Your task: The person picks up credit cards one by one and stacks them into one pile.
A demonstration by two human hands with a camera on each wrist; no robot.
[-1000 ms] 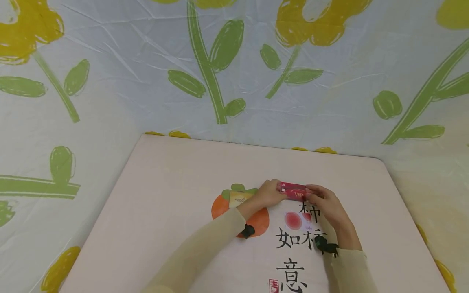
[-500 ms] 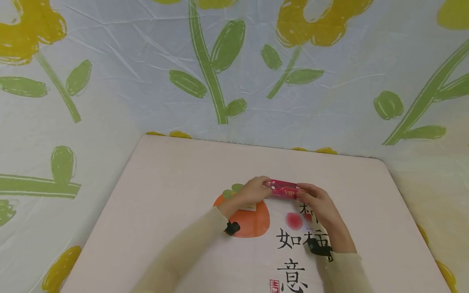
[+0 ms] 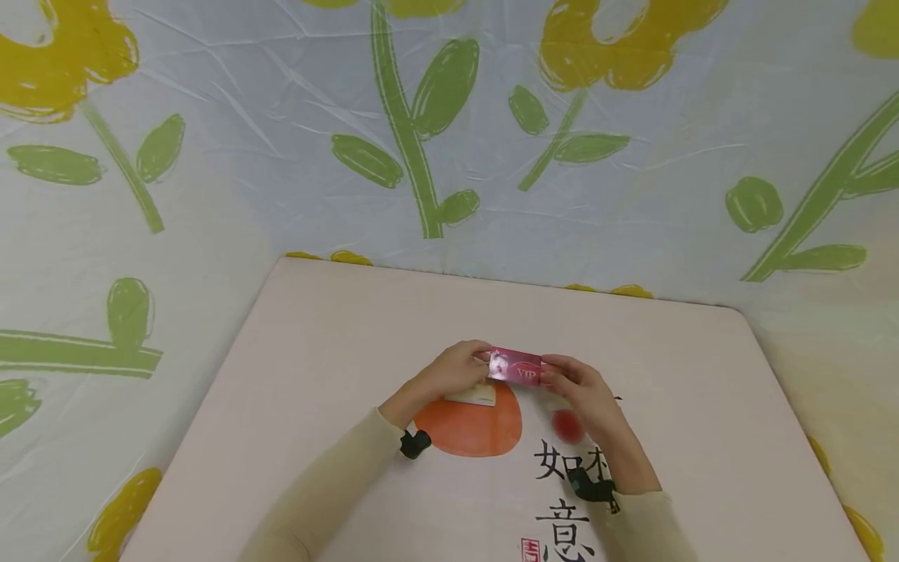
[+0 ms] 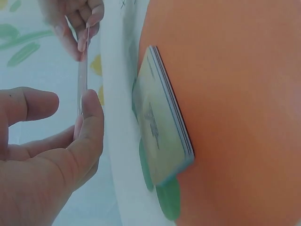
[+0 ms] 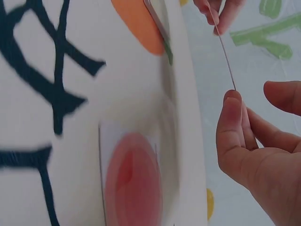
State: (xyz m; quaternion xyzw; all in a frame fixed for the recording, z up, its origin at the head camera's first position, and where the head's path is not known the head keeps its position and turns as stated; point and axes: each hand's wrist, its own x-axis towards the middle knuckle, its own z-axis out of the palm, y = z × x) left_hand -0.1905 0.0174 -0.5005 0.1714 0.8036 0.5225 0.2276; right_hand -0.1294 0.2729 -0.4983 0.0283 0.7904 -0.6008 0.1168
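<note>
A red VIP card (image 3: 515,367) is held up level between both hands in the head view. My left hand (image 3: 455,368) pinches its left end, and my right hand (image 3: 579,394) pinches the right end. Both wrist views show the card edge-on, raised off the table, with a thumb pressed to it at each end. Below the left hand lies a squared stack of pale yellow cards (image 4: 162,127), partly covered by that hand in the head view. Near the right wrist, a pale card with a red round print (image 5: 134,179) lies flat, partly hidden from the head camera.
A pale pink tabletop (image 3: 337,336) carries a printed orange persimmon (image 3: 470,433) and black brush characters (image 3: 562,523). White cloth with yellow flowers and green stems (image 3: 393,117) hangs behind and at the sides. Each wrist wears a dark strap with a camera.
Both hands have carried the VIP card leftward, from above the black characters to the right edge of the persimmon and the card stack. The grip at both ends stays the same.
</note>
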